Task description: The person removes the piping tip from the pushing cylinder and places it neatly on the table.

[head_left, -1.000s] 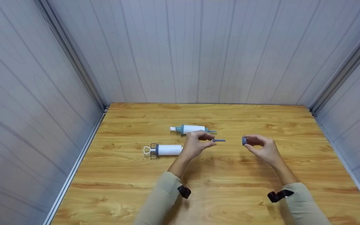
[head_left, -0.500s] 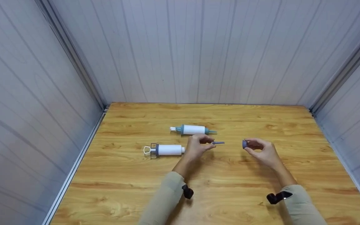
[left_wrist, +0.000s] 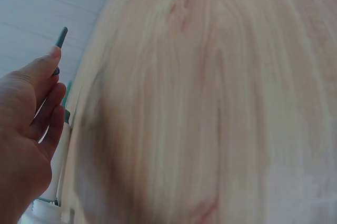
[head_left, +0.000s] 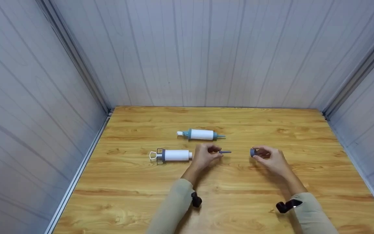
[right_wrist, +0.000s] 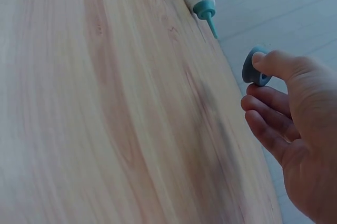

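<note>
Walls (head_left: 187,55): pale streaked panels behind and on both sides, grey metal strips (head_left: 73,58) running along the corners.
Tabletop (head_left: 135,204): yellow-brown wood grain, its back edge meeting the rear panel; my wrist views show it paler, with dark shadows.
Left hand (head_left: 205,156): I pinch a slim blue-grey nozzle (head_left: 226,151) between thumb and finger above the wood, its thin end pointing right.
Right hand (head_left: 274,160): I grip a short round blue-grey cap (head_left: 253,152) between thumb and fingers, well apart from the nozzle.
Grey-trimmed syringe (head_left: 176,155): lies just left of my left hand, white loop handle (head_left: 153,156) leftward, white neck (head_left: 190,155) rightward; its opaque barrel hides the inside.
Teal-trimmed syringe (head_left: 201,134): lies farther back, roughly parallel, a thin teal tip (head_left: 221,136) on its right end; its barrel is opaque too.
Left wrist view: shows the nozzle's wider base against my fingers and a screw thread (left_wrist: 47,211) on the white neck, too small to read from my head.
Right wrist view: shows the hole in the cap and the flared teal collar (right_wrist: 204,8) behind that tip.
</note>
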The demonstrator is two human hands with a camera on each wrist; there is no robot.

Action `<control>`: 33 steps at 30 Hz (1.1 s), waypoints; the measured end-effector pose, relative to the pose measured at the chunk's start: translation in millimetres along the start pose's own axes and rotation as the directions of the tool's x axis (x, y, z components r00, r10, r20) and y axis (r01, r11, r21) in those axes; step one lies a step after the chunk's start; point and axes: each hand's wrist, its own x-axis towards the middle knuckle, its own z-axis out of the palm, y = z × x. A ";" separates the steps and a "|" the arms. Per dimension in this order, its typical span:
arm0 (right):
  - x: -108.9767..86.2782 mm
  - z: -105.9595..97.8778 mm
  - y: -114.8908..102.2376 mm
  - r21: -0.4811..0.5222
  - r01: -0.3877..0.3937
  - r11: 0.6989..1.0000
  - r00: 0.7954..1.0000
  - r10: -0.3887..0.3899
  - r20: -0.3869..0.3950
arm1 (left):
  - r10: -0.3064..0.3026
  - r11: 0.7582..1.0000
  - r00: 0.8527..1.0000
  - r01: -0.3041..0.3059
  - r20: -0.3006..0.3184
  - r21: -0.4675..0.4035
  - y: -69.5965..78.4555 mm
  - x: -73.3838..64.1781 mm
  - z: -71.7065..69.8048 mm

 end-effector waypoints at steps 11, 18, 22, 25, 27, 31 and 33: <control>-4.4 4.8 1.9 -0.059 -0.045 0.997 0.998 0.047 0.041 | -0.016 0.996 0.997 0.010 0.073 0.094 -6.6 -6.2 2.6; -7.1 8.1 3.9 -0.073 -0.050 0.996 0.996 0.055 0.070 | -0.011 0.990 0.997 0.001 0.076 0.138 -9.4 -6.9 4.7; -8.1 9.4 4.2 -0.079 -0.044 0.996 0.996 0.051 0.079 | 0.007 0.983 0.997 -0.020 0.071 0.182 -10.7 -6.9 5.2; -8.5 10.3 5.0 -0.099 -0.050 0.994 0.995 0.058 0.081 | 0.025 0.976 0.998 -0.039 0.066 0.216 -11.9 -7.0 5.4; -8.6 10.8 5.6 -0.113 -0.059 0.992 0.994 0.069 0.083 | 0.032 0.972 0.997 -0.047 0.065 0.232 -12.9 -7.0 5.3; -8.4 11.7 5.2 -0.135 -0.069 0.988 0.993 0.081 0.084 | 0.035 0.970 0.997 -0.050 0.068 0.239 -14.0 -6.8 5.5; -8.5 12.2 4.8 -0.148 -0.071 0.986 0.993 0.085 0.085 | 0.034 0.969 0.997 -0.050 0.070 0.241 -14.2 -7.1 6.0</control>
